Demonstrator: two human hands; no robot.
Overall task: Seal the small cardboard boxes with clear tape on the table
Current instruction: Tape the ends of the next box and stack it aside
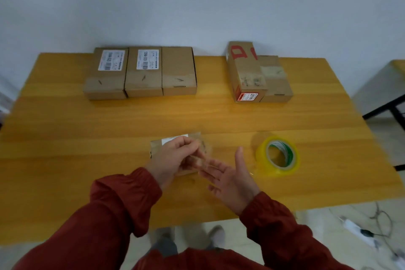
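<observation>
Cardboard box (158,146) lies beneath left hand (174,160) pinching clear tape (207,151); right hand (233,181) spread wide

Six cardboard boxes (106,72) (143,71) (178,70) (243,72) (277,82) (156,147), one tape roll (277,156), two hands (173,158) (232,180).

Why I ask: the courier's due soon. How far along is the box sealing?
Done, apparently: the three back-left boxes and the two back-right boxes show tape across their lids. In hand: the left hand pinches what looks like a tape strip over the near box; the right hand is open beside it. Left: finishing that box. The tape roll sits to its right.
</observation>
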